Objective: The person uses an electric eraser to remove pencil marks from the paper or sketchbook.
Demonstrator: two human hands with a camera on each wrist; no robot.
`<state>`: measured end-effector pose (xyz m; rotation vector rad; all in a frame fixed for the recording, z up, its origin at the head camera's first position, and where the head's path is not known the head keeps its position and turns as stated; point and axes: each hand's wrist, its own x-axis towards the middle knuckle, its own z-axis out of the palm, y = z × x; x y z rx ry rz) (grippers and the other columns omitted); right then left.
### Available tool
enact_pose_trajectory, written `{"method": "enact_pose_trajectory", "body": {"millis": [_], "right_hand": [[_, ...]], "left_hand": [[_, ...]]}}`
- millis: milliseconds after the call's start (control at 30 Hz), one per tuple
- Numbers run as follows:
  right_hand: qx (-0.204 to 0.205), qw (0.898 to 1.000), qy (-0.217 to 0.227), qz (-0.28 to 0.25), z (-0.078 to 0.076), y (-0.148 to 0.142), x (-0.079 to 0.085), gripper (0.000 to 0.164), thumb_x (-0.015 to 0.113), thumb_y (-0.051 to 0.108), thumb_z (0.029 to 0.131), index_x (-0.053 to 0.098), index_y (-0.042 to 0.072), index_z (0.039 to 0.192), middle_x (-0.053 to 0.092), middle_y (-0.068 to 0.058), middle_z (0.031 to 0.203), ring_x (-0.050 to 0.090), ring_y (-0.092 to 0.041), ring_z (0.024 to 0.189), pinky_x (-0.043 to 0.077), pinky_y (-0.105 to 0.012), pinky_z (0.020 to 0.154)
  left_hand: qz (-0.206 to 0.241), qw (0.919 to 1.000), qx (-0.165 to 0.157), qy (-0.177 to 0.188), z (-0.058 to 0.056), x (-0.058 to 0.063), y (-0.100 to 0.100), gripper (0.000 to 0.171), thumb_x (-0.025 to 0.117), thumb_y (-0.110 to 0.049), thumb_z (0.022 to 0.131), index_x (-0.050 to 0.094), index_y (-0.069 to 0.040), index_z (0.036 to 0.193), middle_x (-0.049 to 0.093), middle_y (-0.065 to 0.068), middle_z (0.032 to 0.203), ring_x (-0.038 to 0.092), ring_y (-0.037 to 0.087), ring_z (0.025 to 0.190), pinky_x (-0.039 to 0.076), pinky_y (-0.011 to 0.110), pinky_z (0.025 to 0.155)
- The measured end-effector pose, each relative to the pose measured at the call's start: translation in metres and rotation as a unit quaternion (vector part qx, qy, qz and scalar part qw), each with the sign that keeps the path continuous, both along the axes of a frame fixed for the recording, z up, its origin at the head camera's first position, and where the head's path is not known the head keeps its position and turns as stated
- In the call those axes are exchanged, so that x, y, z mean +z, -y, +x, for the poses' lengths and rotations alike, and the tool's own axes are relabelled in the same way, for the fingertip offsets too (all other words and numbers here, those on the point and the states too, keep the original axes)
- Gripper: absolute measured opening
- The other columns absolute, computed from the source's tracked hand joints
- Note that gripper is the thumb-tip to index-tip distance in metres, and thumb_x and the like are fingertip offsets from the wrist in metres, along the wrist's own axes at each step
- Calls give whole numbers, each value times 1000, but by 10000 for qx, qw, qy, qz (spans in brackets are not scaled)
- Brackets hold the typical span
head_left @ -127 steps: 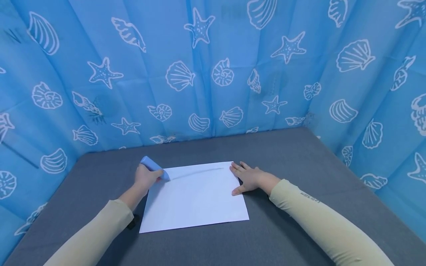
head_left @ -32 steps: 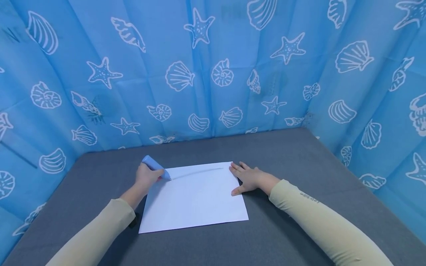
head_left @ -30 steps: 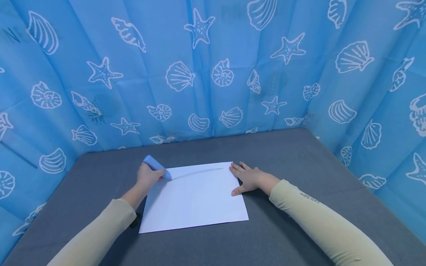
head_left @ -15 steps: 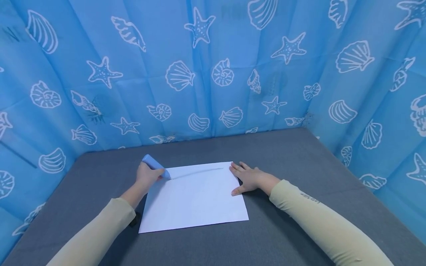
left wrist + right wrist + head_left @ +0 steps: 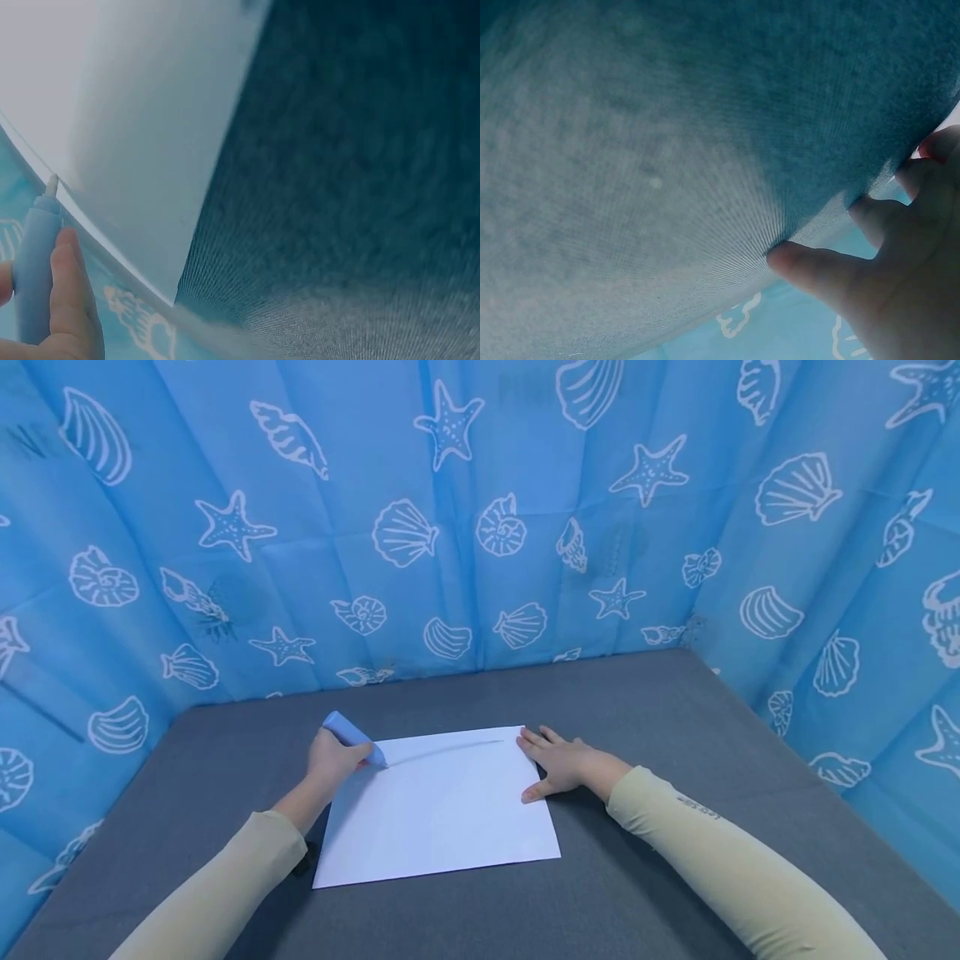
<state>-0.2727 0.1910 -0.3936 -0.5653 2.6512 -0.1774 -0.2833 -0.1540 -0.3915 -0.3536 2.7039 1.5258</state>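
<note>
In the head view my left hand (image 5: 332,758) grips a thick light-blue marker (image 5: 345,729), tilted, its tip at the upper left of a white sheet of paper (image 5: 442,818). The left wrist view shows the marker (image 5: 36,259) pinched by thumb and fingers, its pale tip at the paper (image 5: 150,150). A faint grey streak (image 5: 450,749) runs from near the tip toward the upper right corner; I cannot tell whether it is ink or shadow. My right hand (image 5: 561,762) lies with fingers spread across the paper's right edge. In the right wrist view this hand (image 5: 907,255) holds nothing.
The paper lies on a grey cloth-covered table (image 5: 480,910). A blue curtain (image 5: 465,585) with white shells and starfish hangs behind the table and along its sides. A small dark object (image 5: 306,860) shows beside the left wrist.
Since the oldest frame the left hand and marker tip have shifted very slightly right. The right hand and the paper stay practically in place; the grey streak looks the same.
</note>
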Motion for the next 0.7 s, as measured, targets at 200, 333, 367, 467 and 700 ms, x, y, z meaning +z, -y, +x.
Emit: {"method": "enact_pose_trajectory", "body": {"millis": [200, 333, 367, 467, 700], "right_hand": [[-14, 10000, 11, 26, 0, 0, 0, 102, 64, 60, 83, 15, 8, 156, 7, -9, 162, 2, -36, 147, 16, -68, 108], [-18, 10000, 9, 44, 0, 0, 0, 102, 64, 61, 83, 15, 8, 156, 7, -9, 162, 2, -36, 147, 16, -68, 108], [-23, 10000, 7, 36, 0, 0, 0, 102, 64, 61, 83, 15, 8, 156, 8, -9, 162, 3, -36, 147, 16, -68, 108], [-38, 10000, 3, 17, 0, 0, -1, 102, 64, 61, 83, 15, 8, 156, 8, -9, 162, 3, -36, 147, 16, -68, 108], [-36, 10000, -6, 54, 0, 0, -1, 102, 64, 61, 83, 15, 9, 156, 8, -8, 163, 3, -36, 147, 16, -68, 109]], "left_hand": [[69, 9999, 72, -97, -1, -1, -1, 64, 62, -8, 90, 25, 14, 138, 44, 35, 127, 55, 44, 109, 48, 50, 94], [-6, 10000, 39, 40, 0, 0, -2, 64, 62, -9, 91, 26, 15, 138, 45, 35, 126, 57, 43, 107, 49, 50, 93], [-39, 10000, 25, 47, 0, 1, -2, 64, 62, -9, 90, 26, 15, 138, 45, 35, 126, 57, 43, 107, 49, 50, 93], [-52, 10000, 52, -22, -1, 0, -1, 67, 62, -9, 90, 24, 15, 139, 44, 35, 127, 56, 43, 107, 48, 50, 94], [-40, 10000, 21, 83, 0, 0, -2, 68, 62, -11, 90, 23, 15, 140, 44, 35, 128, 55, 44, 109, 47, 51, 96]]}}
